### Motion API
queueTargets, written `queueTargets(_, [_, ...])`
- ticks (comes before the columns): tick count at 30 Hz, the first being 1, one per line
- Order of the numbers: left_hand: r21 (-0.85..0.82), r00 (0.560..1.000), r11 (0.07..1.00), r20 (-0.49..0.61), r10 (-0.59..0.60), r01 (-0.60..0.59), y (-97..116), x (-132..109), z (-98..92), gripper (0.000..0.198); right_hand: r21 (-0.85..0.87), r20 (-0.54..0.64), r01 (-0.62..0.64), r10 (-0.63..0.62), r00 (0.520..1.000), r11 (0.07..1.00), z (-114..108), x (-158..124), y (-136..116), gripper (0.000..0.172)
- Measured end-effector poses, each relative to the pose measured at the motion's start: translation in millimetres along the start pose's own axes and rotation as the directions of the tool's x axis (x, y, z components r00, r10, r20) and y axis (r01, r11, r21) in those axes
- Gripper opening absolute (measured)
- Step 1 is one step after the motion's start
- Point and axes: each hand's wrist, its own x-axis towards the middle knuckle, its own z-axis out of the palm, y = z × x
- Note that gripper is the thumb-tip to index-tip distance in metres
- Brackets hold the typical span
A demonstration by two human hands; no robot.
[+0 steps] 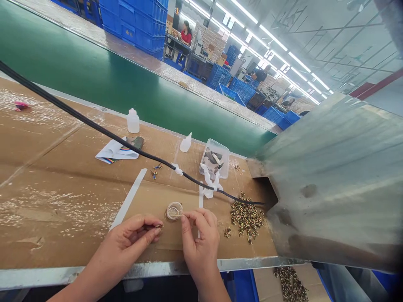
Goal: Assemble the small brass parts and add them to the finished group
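My left hand is closed in a pinch on a small brass-coloured part near the front of the table. My right hand is also closed, thumb against fingers, at the right rim of a small round clear dish. Something thin and pale seems to stick out from its fingertips over the dish, too small to make out. Inside the dish the contents are unclear. Right of my right hand lies a heap of small brass and dark parts, with a few lying loose beside it.
A black cable hangs across the view above the cardboard-covered table. Behind the dish stand a clear plastic box and two white bottles. A metal chute rises at the right; a green conveyor belt runs behind. Co-workers sit far off.
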Motion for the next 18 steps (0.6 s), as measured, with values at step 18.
queueTargets(18, [-0.046,0.999,0.999,0.037,0.010,-0.008,0,-1,0.2,0.024,0.230,-0.018,-0.075,0.081,0.997,0.970,-13,-2,-17,0.016])
